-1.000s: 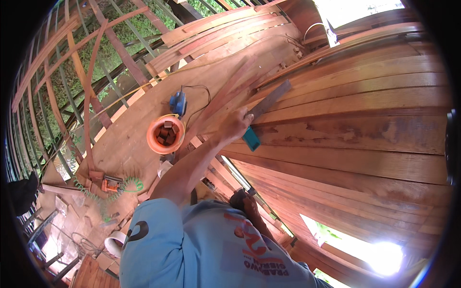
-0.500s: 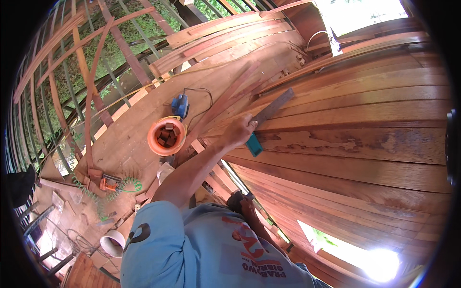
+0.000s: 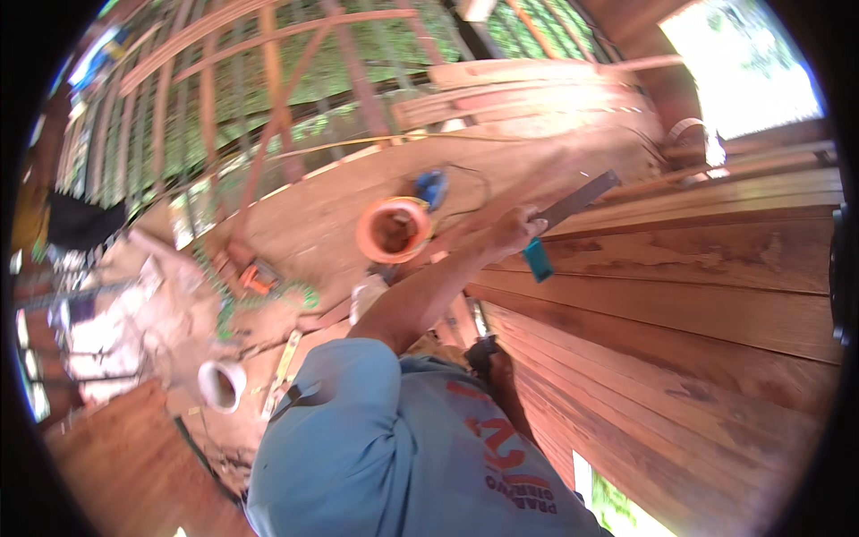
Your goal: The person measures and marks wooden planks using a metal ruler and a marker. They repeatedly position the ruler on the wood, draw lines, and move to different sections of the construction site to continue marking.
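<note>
My left hand is closed around a try square with a flat grey blade and a teal handle. The blade points up and right, in front of reddish-brown wooden planks; whether it touches them I cannot tell. Lower down, close to my body, my right hand is closed on a dark object, partly hidden and blurred. Beyond my left forearm stands an orange bucket containing brown wood blocks. Beside it lies a blue power tool with a cord.
Long boards lie at the far side, near an open slatted frame. An orange tool with a green coiled hose rests at left. Nearer stand a white, round-mouthed container and dark cloth.
My view has turned, so the surroundings shift rightward and blur. My left hand still grips the try square, at nearly the same place beside the bucket and planks.
</note>
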Action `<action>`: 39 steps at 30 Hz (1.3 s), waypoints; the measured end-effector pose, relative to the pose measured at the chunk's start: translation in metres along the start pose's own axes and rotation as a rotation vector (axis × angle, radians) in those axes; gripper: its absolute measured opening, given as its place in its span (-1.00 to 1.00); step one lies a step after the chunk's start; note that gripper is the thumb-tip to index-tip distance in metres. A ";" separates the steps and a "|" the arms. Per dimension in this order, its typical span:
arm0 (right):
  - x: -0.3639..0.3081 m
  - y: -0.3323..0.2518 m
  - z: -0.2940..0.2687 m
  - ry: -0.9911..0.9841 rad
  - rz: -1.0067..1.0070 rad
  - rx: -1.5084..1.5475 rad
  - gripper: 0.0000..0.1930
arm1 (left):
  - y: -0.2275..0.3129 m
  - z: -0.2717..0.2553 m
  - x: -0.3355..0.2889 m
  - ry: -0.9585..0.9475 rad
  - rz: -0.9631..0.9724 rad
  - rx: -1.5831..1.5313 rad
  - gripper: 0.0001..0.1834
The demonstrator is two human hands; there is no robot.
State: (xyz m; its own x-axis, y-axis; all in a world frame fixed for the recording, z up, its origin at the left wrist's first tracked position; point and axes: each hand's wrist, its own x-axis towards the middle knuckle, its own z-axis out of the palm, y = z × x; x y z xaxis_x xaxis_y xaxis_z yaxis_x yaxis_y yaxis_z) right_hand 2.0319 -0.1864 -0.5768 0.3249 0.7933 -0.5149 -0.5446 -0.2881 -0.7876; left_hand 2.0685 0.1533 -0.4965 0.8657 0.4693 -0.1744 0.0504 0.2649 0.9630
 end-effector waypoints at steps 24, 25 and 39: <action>0.011 0.004 0.050 -0.205 0.324 -0.175 -0.63 | -0.188 -0.047 -0.521 1.580 0.050 -0.658 -0.73; 0.014 0.006 0.060 -0.213 0.340 -0.184 -0.63 | -0.185 -0.055 -0.517 1.578 0.063 -0.653 -0.74; 0.149 -0.004 0.232 -0.344 0.305 -0.419 -0.57 | -0.129 -0.296 -0.443 1.541 -0.023 -0.584 -0.77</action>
State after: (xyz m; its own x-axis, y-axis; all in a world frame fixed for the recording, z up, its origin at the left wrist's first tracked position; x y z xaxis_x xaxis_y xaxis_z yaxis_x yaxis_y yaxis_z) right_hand 1.9030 0.0575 -0.5717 -0.1037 0.7495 -0.6538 -0.2016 -0.6596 -0.7241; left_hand 1.5307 0.1605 -0.6045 -0.4303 0.7097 -0.5577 -0.4360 0.3776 0.8169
